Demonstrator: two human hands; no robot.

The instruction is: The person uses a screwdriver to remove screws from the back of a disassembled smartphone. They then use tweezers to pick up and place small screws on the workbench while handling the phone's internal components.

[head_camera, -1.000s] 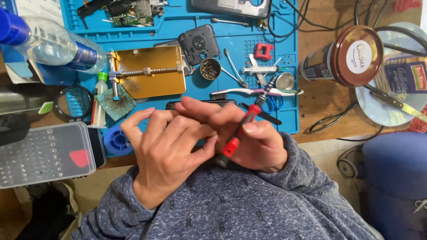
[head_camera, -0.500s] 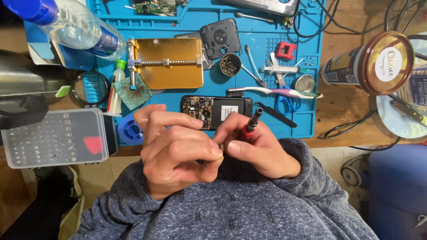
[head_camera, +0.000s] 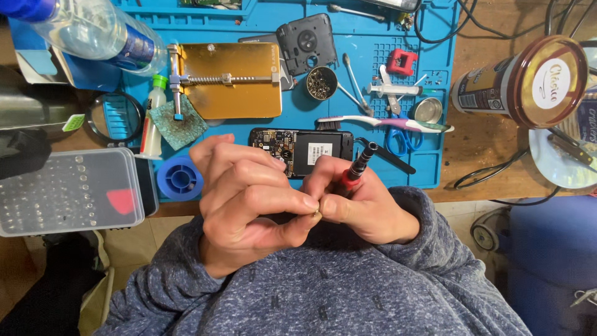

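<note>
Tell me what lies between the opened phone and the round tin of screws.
In the head view, a toothbrush lies across the blue mat between the opened phone and the tin of screws.

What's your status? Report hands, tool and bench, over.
Left hand and right hand pinch a tiny bit between fingertips. Right also grips the red-and-black screwdriver. Opened phone lies on the blue mat, untouched.

The light was bright and even from above, with only soft shadows under the hands, small glare on the gold plate (head_camera: 227, 78) at 11 o'clock and the jar lid (head_camera: 550, 81) at 2 o'clock, and everything stayed sharp.
</note>
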